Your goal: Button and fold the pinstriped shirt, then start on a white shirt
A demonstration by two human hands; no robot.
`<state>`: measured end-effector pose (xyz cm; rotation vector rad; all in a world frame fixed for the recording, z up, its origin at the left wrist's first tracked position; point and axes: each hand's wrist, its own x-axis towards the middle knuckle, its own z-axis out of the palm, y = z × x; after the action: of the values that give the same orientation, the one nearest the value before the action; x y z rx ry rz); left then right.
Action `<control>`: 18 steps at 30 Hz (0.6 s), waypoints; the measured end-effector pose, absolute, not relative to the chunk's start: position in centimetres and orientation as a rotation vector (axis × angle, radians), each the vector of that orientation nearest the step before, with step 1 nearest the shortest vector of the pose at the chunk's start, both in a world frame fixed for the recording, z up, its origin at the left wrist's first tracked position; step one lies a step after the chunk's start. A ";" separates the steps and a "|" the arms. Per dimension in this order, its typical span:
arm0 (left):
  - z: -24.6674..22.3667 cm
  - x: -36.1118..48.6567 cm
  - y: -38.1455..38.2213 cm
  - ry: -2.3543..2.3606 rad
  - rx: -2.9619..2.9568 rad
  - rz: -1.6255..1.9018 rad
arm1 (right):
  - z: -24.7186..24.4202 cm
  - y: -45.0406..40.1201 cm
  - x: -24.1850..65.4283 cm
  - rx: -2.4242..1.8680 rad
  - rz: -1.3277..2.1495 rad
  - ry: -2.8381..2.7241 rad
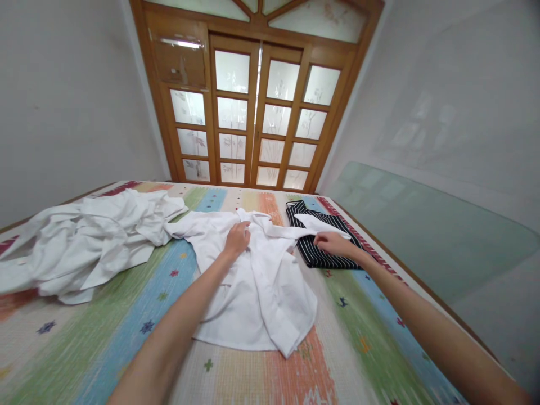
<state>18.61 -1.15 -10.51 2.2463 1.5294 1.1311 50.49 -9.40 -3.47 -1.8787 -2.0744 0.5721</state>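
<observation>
A white button-front shirt [261, 298] lies spread out with its collar at the far end and its hem towards me. My left hand [238, 238] is on its upper front, just below the collar, with the fingers closed on the cloth. To the right, my right hand [333, 243] is closed at the shirt's sleeve [323, 224], which stretches out sideways. Its fingertips are partly hidden. Under that sleeve and hand is a folded black garment with white stripes [314, 256].
A loose heap of white clothes [101, 236] lies on the left. Everything rests on a colourful striped cover [169, 304] over a flat bed-like surface. Walls stand on both sides, with a pale green panel [422, 219] at right. Wooden glazed doors [253, 112] stand behind.
</observation>
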 end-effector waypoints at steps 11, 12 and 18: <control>-7.6 6.1 -14.1 1.294 2.514 0.694 | -8.2 -20.7 47.3 -1.312 0.570 -2.475; -7.8 4.9 -15.5 1.277 2.522 0.619 | -8.4 -20.9 47.1 -1.312 0.591 -2.440; -10.2 2.1 -20.7 1.316 2.504 0.378 | -9.3 -21.2 45.2 -1.233 0.617 -2.256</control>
<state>2.06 -20.74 -10.20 2.5039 1.3161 0.3779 45.23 -21.21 -9.32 -1.2332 -2.2562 0.6174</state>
